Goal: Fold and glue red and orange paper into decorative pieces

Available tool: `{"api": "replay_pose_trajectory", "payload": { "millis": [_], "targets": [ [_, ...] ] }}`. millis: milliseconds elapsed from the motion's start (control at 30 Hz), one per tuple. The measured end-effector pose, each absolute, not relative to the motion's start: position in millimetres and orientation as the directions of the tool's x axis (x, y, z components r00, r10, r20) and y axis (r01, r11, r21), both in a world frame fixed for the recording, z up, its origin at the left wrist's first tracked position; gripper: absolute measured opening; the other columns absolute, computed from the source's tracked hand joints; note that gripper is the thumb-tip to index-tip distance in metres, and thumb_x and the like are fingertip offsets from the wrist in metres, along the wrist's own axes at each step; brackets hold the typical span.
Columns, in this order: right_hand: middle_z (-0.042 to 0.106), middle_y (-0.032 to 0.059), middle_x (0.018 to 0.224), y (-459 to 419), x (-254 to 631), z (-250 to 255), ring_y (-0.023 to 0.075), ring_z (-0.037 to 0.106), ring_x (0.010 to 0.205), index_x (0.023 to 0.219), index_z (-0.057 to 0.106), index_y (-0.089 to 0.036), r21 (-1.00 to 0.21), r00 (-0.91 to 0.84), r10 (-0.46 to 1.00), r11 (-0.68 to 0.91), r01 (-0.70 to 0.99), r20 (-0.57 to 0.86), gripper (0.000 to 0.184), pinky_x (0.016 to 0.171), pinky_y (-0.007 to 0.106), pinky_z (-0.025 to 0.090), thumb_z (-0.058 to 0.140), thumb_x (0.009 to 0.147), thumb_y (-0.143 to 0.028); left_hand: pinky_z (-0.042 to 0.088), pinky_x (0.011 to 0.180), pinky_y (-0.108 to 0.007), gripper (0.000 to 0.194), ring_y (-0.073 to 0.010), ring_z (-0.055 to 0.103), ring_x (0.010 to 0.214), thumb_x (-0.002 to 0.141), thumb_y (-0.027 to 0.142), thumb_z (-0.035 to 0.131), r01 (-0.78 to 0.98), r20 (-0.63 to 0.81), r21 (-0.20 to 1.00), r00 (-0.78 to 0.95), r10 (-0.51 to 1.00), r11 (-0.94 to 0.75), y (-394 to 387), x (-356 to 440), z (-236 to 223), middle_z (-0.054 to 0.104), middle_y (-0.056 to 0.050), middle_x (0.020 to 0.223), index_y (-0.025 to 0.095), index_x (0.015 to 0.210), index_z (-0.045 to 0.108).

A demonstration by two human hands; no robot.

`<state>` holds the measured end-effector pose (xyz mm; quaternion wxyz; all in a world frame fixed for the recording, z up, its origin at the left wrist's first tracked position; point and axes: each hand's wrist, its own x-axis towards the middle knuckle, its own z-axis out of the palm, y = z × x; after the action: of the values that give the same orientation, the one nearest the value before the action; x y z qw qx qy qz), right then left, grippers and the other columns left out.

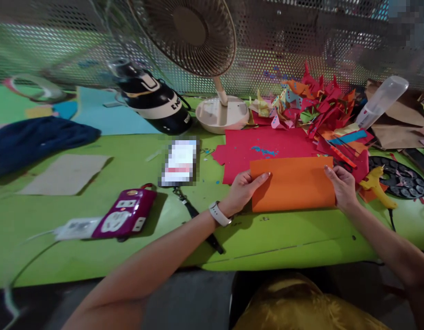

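Observation:
An orange sheet of paper [294, 185] is held up between my two hands over the green table's front part. My left hand [242, 192] pinches its left edge, thumb on the near face and fingers behind. On the opposite edge, my right hand [343, 185] grips in the same way, fingers mostly hidden. Behind the orange paper lies a red sheet [237, 151] with small blue bits [265, 150] scattered on it. A yellow glue gun [378, 185] rests to the right of my right hand, beside a black round palette [400, 176].
A fan [221, 112] stands at the back, next to a black bottle [159, 103]. Folded paper pieces [311, 98] are heaped at back right, near a clear bottle [383, 101]. Left are a phone [180, 160], a purple power strip [127, 213] and dark blue cloth [40, 140].

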<state>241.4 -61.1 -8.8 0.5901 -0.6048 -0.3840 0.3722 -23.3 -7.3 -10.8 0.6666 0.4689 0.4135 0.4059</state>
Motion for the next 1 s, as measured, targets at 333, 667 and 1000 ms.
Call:
{"api": "replay_pose_trajectory", "payload": {
  "millis": [333, 667, 1000],
  "targets": [
    [0.047, -0.0054, 0.055, -60.0, 239.5, -7.7, 0.0101, 0.041, 0.050, 0.059, 0.052, -0.023, -0.997, 0.451, 0.891, -0.021, -0.068, -0.050, 0.049, 0.049, 0.027, 0.036, 0.084, 0.058, -0.060, 0.055, 0.065, -0.026, 0.041, -0.0168, 0.069, 0.076, 0.064, 0.054, 0.085, -0.151, -0.166, 0.961, 0.350, 0.922, 0.230, -8.4, -24.4, -9.6, 0.078, -0.005, 0.089, 0.022, 0.089, 0.078],
    [0.046, -0.0061, 0.054, -59.8, 240.4, -8.7, 0.0084, 0.041, 0.049, 0.058, 0.053, -0.022, -0.994, 0.458, 0.887, -0.008, -0.109, -0.057, 0.048, 0.047, 0.025, 0.035, 0.087, 0.057, -0.057, 0.054, 0.066, -0.024, 0.040, -0.0159, 0.069, 0.076, 0.065, 0.052, 0.084, -0.171, -0.163, 0.956, 0.362, 0.918, 0.238, -7.0, -24.9, -12.1, 0.078, -0.005, 0.089, 0.022, 0.090, 0.078],
    [0.044, -0.0062, 0.053, -59.4, 241.8, -10.8, 0.0086, 0.040, 0.049, 0.059, 0.051, -0.022, -1.000, 0.448, 0.894, -0.004, -0.021, -0.013, 0.050, 0.047, 0.024, 0.035, 0.082, 0.060, -0.061, 0.055, 0.074, -0.030, 0.050, -0.0219, 0.070, 0.088, 0.064, 0.057, 0.082, -0.131, -0.185, 0.962, 0.342, 0.921, 0.241, -7.4, -25.4, -11.3, 0.077, -0.008, 0.091, 0.019, 0.095, 0.077]
  ]
}}
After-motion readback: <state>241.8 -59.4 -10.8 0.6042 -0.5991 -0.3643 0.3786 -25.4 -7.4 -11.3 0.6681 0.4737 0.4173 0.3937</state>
